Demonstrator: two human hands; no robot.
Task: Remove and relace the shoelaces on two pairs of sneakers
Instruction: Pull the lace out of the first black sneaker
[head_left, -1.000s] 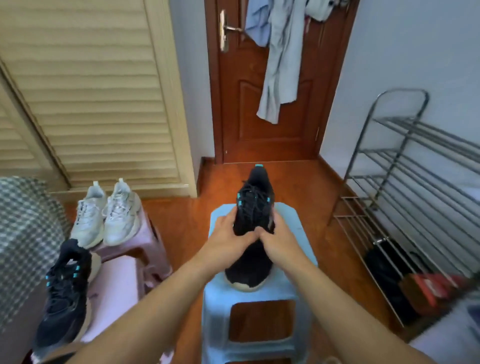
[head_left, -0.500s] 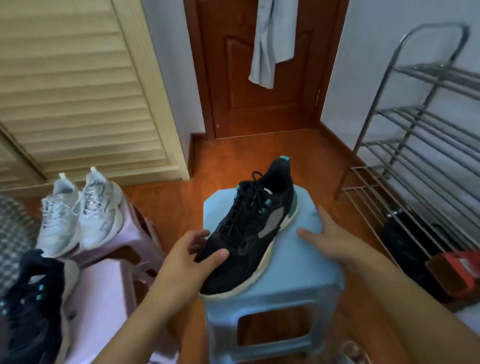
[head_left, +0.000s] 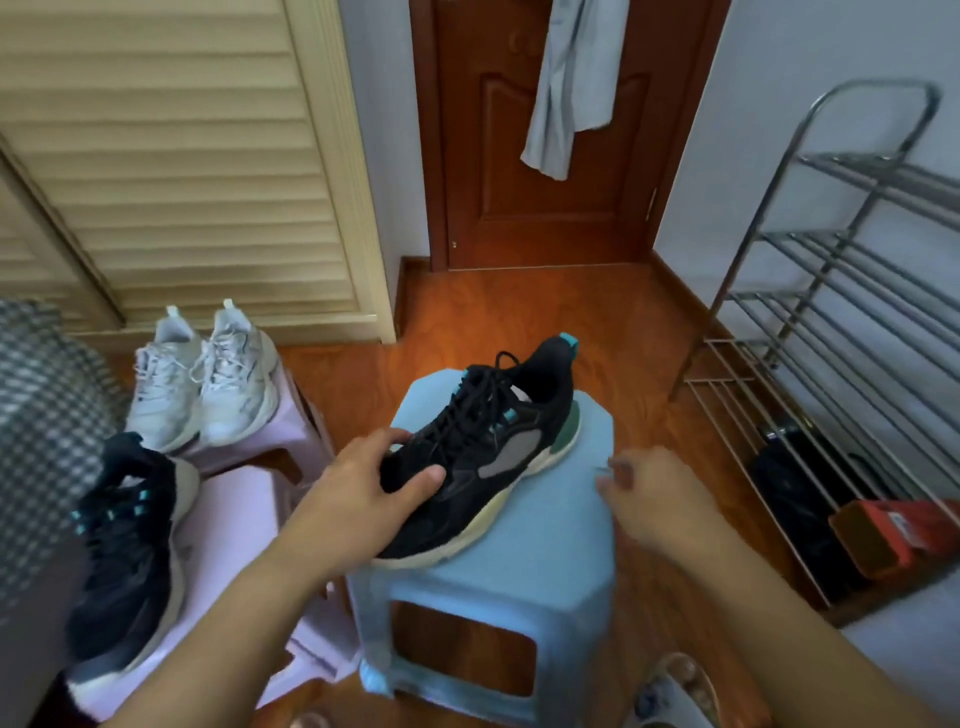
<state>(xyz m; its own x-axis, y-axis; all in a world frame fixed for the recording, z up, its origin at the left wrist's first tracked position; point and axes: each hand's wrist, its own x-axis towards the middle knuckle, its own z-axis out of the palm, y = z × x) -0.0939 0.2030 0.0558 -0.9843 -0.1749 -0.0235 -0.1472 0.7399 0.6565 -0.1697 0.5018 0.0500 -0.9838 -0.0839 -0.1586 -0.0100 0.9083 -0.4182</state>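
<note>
Black sneaker (head_left: 483, 457) | left hand (head_left: 363, 488) fingers clasp toe | right hand (head_left: 649, 493) loose, empty

The black sneaker (head_left: 478, 457), a second ago pointing straight away on the blue stool (head_left: 545, 551), now lies angled, heel to the far right. The left hand (head_left: 363, 493) grips its near toe alone; the right hand (head_left: 649, 499) is off it, fingers now curled, at the stool's right edge.
</note>
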